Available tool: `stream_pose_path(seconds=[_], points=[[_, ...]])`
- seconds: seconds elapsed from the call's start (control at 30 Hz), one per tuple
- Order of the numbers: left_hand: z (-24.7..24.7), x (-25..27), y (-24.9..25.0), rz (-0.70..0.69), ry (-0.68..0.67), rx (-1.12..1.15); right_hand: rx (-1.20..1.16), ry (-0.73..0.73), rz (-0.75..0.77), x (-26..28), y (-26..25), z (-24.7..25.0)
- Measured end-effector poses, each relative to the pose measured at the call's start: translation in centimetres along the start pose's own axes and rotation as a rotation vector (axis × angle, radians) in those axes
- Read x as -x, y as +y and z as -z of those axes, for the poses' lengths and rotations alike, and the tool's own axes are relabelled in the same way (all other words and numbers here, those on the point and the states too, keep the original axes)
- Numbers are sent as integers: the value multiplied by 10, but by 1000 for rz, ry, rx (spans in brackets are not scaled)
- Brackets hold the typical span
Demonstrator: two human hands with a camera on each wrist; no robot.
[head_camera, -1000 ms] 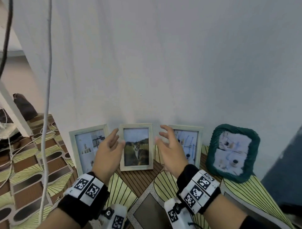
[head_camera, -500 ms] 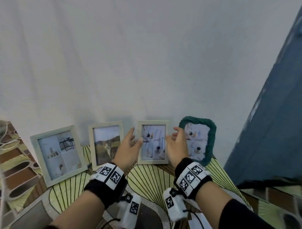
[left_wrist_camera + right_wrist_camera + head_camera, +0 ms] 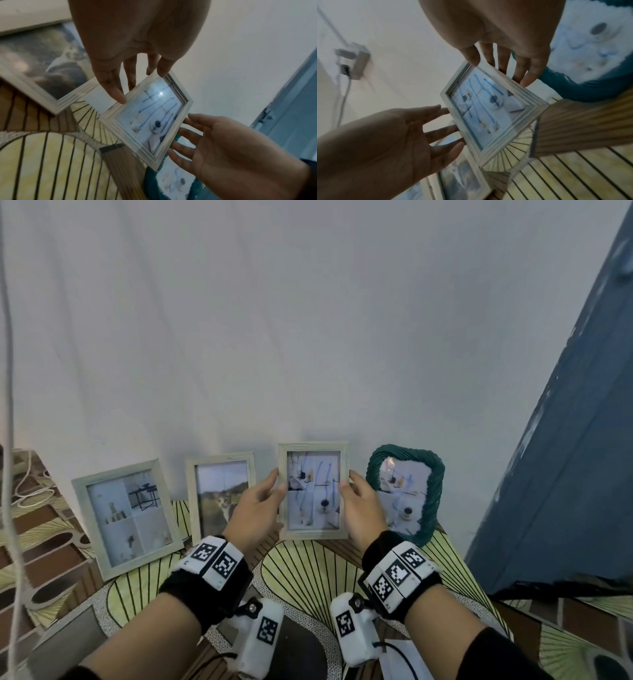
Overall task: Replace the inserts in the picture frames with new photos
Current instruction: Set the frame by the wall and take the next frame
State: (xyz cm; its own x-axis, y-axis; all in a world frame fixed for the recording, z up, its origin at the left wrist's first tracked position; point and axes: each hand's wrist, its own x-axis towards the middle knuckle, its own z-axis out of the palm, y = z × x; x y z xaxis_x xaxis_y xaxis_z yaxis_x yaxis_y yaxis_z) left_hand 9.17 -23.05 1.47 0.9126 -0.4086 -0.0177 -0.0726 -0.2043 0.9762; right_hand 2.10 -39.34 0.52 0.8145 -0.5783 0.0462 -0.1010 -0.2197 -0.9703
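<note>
A small pale wooden picture frame (image 3: pixel 313 491) with a blue-scribbled photo is held upright between the two hands, just before the white wall (image 3: pixel 308 320). Its left edge is pinched by the left hand (image 3: pixel 255 513), its right edge by the right hand (image 3: pixel 359 513).

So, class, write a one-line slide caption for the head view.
Both hands, left hand and right hand, hold a pale frame by its side edges, third in a row along the wall.
</note>
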Motion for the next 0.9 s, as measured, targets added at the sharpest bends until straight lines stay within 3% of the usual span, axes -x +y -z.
stream_pose_path(seconds=[0.27,0.43,0.7,0.9], points=[[38,89,64,-280,19,-28,-210,-61,258,74,-65,38],[47,169,65,-398,-3,-66,-357,-164,328,140,-64,65],[37,265,18,-346,86,-1,-399,-345,272,221,-9,86],[24,307,-13,-290,71,12,-391,-384,169,258,34,89]])
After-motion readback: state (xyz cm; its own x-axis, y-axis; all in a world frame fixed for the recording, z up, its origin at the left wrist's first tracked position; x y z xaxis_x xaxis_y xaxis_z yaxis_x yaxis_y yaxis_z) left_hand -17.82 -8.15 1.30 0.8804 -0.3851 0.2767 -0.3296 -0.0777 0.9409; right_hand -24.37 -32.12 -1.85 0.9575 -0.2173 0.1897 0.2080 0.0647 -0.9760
